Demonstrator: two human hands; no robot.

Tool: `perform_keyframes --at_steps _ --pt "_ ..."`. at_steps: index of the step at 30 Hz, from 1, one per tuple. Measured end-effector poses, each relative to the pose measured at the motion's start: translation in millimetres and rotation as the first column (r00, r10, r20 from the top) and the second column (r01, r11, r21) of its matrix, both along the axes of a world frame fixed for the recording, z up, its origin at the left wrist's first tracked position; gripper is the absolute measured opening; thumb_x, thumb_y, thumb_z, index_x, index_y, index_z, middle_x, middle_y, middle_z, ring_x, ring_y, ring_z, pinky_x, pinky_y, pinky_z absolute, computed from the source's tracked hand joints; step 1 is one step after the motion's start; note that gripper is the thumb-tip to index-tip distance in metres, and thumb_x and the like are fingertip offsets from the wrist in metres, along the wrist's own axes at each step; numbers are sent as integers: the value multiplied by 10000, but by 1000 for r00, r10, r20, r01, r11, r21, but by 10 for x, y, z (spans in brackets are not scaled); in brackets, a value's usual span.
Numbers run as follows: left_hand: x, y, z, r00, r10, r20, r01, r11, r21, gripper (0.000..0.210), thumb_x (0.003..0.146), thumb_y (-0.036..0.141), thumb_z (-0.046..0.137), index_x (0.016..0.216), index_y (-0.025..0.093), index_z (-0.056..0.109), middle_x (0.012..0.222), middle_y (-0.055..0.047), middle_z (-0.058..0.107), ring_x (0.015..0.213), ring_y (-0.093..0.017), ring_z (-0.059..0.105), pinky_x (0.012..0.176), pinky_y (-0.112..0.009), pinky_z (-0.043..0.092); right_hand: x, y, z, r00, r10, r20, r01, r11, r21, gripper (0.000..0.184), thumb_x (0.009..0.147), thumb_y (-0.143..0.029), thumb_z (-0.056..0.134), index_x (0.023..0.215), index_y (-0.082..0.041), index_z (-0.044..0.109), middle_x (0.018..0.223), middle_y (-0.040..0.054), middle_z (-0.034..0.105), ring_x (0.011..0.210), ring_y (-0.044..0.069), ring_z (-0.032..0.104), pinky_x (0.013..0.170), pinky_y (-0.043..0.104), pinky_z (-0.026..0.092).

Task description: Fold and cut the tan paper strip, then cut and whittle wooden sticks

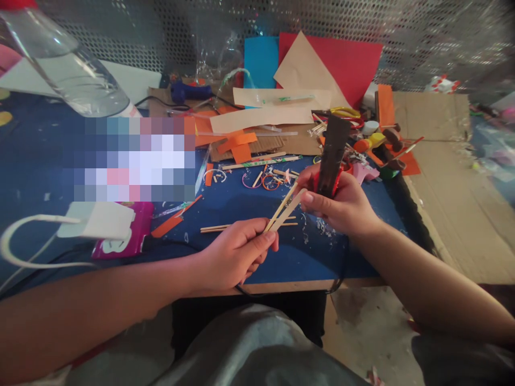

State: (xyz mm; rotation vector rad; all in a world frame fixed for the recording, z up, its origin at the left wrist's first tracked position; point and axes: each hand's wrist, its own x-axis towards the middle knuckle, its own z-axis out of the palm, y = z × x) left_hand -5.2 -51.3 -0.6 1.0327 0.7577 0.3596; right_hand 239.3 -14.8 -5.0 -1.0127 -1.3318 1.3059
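My left hand point(251, 249) is closed on the near ends of a flat wooden craft stick point(290, 210) and a thin round wooden stick point(281, 206), which slant up to the right. Their far ends meet the fingers of my right hand point(346, 201). That hand is wrapped round a dark flat tool with a red part point(333, 150), held upright; its exact kind I cannot make out. Below the hands, more thin sticks point(213, 229) lie on the blue tabletop point(257, 198), partly hidden behind my left hand. Pale shavings point(324, 228) are scattered beneath my right hand.
A clear bottle point(76, 69) leans at the upper left. A white charger point(104, 220) sits on a magenta box point(140, 228). Behind lie a blue glue gun point(189, 92), orange paper strips point(237, 146), scissors point(341, 112) and coloured sheets point(333, 59). Cardboard point(462, 193) covers the right side.
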Motion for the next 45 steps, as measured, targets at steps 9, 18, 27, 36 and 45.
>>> perform_keyframes --at_steps 9,18,27,36,45 --pt "-10 29 20 995 -75 -68 81 993 89 468 1054 573 567 779 216 441 609 84 393 455 -51 303 387 -164 297 30 17 46 982 107 159 -123 988 97 371 717 -478 1002 905 -209 831 782 33 749 664 165 651 599 297 542" --pt "98 93 32 987 -71 -141 84 993 85 510 1022 651 592 800 221 429 598 95 367 434 -44 289 373 -154 280 40 114 -4 984 109 142 -130 980 149 403 722 -526 983 848 -185 811 675 -2 688 610 131 572 585 282 478" --pt "24 45 91 946 26 -322 55 969 240 247 1081 482 462 1064 236 473 683 92 403 485 -86 313 444 -193 298 33 158 -51 984 80 157 -100 988 120 372 705 -480 981 825 -177 802 748 22 737 689 153 610 669 308 503" --pt "-488 -80 165 715 315 -624 537 323 779 228 1096 313 487 1009 209 671 964 -45 728 847 -222 704 751 -335 490 79 112 76 980 109 169 -136 979 154 446 729 -587 940 821 -182 776 702 11 710 627 147 594 614 306 509" --pt "-471 -267 -58 811 366 -457 451 108 886 223 1068 187 614 1151 187 821 1052 -73 741 988 -226 658 927 -385 556 11 105 234 829 79 554 -200 966 162 241 780 -409 879 813 -178 820 695 0 719 648 141 591 625 290 436"
